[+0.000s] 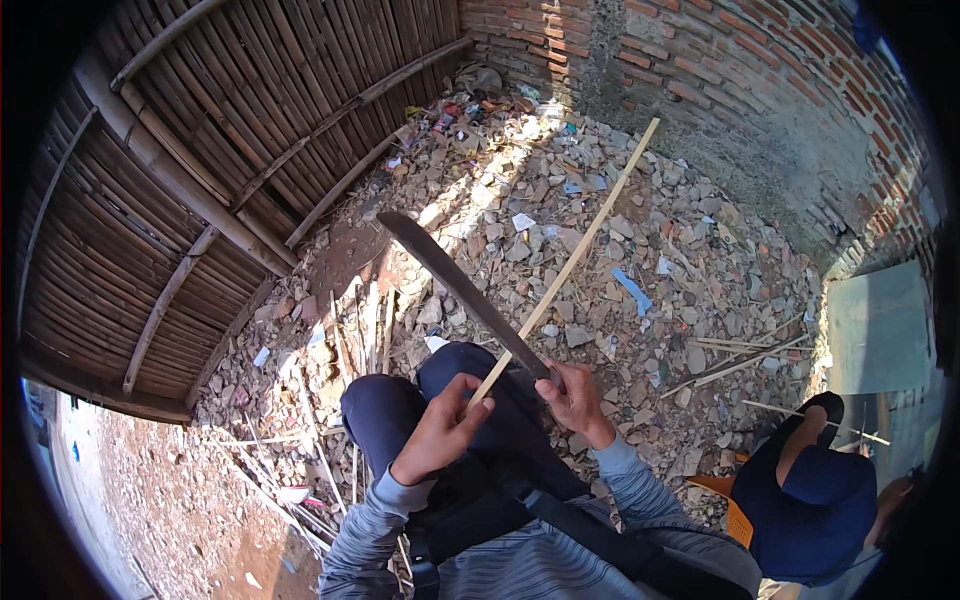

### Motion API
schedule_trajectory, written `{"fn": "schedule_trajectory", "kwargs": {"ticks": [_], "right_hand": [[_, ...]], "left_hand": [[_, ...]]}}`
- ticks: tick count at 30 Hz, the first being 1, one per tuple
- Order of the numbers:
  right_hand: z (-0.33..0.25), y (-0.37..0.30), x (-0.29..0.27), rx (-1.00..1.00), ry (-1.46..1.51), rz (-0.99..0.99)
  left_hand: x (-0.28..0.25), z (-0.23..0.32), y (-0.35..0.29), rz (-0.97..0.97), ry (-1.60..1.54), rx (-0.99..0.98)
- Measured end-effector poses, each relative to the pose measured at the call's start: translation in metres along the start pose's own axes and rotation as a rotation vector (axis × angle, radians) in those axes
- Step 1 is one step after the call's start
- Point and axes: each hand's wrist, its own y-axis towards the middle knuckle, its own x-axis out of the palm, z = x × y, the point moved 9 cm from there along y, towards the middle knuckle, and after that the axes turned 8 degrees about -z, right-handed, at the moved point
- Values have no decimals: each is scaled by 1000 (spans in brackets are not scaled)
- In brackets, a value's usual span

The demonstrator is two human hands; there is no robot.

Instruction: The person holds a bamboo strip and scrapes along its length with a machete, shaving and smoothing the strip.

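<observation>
My left hand [442, 428] is closed round the lower end of a long, pale bamboo strip [592, 238], just above my knees. The strip slants up and away to the right, over the rubble. In my right hand [580, 404] is a machete with a long dark blade [455, 284]; its handle is mostly hidden by my fingers. The blade points up and to the left. It crosses the strip a short way above my left hand, and the two look close together or touching there; I cannot tell which.
Broken brick and stone rubble [600, 330] covers the ground. Split bamboo pieces lie left [376, 325] and right [740, 362]. A bamboo-slat wall [190, 200] stands left, a brick wall [720, 60] behind. At right, a person in dark clothes [810, 510] sits by an orange plastic chair [738, 525].
</observation>
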Motion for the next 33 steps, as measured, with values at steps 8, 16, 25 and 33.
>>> {"fn": "schedule_trajectory", "kwargs": {"ticks": [8,16,25,33], "right_hand": [[10,-7,-38,74,403,174],[21,-14,-64,90,534,231],[21,-34,-57,163,492,189],[-15,-52,-41,144,405,129]], "left_hand": [[-40,6,-27,124,-81,-56],[-67,-21,-44,235,-143,-51],[-76,-27,-52,323,89,75],[-74,-35,-63,353,200,42]]}}
